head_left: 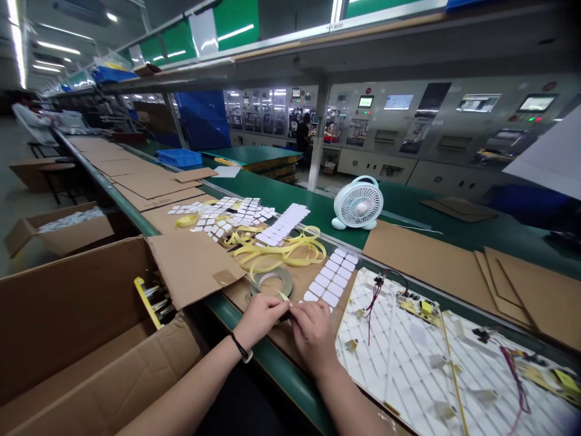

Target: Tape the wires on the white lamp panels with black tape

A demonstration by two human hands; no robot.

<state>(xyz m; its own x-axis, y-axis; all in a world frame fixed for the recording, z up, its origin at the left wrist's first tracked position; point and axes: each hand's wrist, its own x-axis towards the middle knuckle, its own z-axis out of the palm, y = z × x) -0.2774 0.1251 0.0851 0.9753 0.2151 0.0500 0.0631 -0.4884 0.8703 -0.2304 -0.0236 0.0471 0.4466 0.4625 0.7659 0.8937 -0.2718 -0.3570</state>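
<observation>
My left hand (261, 316) and my right hand (313, 332) meet at the near edge of the bench, fingers pinched together around something small I cannot make out. A roll of tape (272, 280) lies just beyond them on brown cardboard, and a yellowish tape end shows by my left fingertips. White rectangular pads (331, 277) sit in rows right of the roll. Loose yellow backing strips (281, 248) are piled behind it. A white panel (399, 357) with a circuit board (420, 306) and red wires lies to my right.
An open cardboard box (91, 339) stands at my left below the bench. More white pads (227, 215) and a small white fan (358, 204) sit farther back. Cardboard sheets (454, 266) lie at right. Other people work in the distance.
</observation>
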